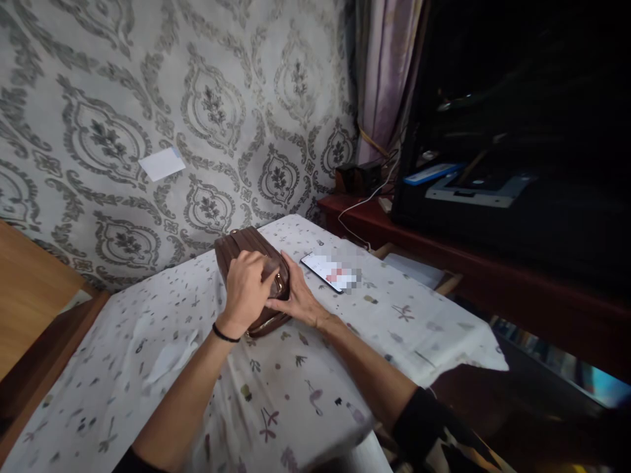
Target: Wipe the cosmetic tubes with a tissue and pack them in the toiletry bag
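A brown bag (255,242) with ribbed sides and a gold zipper lies on the cloth-covered table (296,368). My left hand (247,287), with a black band at the wrist, is over the bag with its fingers bent near a gold metal fitting; what its fingertips pinch is too small to make out. Gripping the bag's right end is my right hand (298,293), thumb on the near side and fingers on the far side. Right of the bag lies a phone (328,270) with a lit screen.
A crumpled white cloth or wrapper (172,355) lies on the left of the table. Patterned wallpaper rises behind. At the right stand a dark red desk (355,211) with a white cable (365,203) and a large black screen (517,131).
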The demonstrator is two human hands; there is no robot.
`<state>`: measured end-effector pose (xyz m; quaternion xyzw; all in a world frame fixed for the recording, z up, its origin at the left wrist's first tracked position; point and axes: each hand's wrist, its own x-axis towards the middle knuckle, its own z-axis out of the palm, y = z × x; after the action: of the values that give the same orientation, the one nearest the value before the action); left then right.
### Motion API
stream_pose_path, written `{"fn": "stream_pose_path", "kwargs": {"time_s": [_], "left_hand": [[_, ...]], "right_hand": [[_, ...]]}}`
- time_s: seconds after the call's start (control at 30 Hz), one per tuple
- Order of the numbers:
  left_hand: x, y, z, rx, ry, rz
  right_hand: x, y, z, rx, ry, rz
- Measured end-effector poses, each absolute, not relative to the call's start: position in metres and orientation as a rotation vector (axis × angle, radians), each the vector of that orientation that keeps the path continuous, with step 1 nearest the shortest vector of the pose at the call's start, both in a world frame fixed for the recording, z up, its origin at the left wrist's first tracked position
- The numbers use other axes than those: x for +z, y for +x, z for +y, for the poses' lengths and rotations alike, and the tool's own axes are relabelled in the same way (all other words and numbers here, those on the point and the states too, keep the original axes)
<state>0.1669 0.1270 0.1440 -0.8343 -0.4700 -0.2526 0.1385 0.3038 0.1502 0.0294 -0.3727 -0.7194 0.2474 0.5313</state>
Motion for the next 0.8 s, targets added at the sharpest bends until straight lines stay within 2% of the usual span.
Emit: {"fn": "stream_pose_path", "kwargs": {"time_s": [0.23, 0.8], "left_hand": [[0.141, 0.163, 0.137, -0.95, -2.436, -1.44], [0.134, 0.162, 0.131, -1.087, -2.464, -1.324]], "right_hand": [[0.033, 0.318, 0.151, 0.695, -0.789, -1.792], [0.023, 0.308, 0.158, 0.525, -0.849, -1.712]]}}
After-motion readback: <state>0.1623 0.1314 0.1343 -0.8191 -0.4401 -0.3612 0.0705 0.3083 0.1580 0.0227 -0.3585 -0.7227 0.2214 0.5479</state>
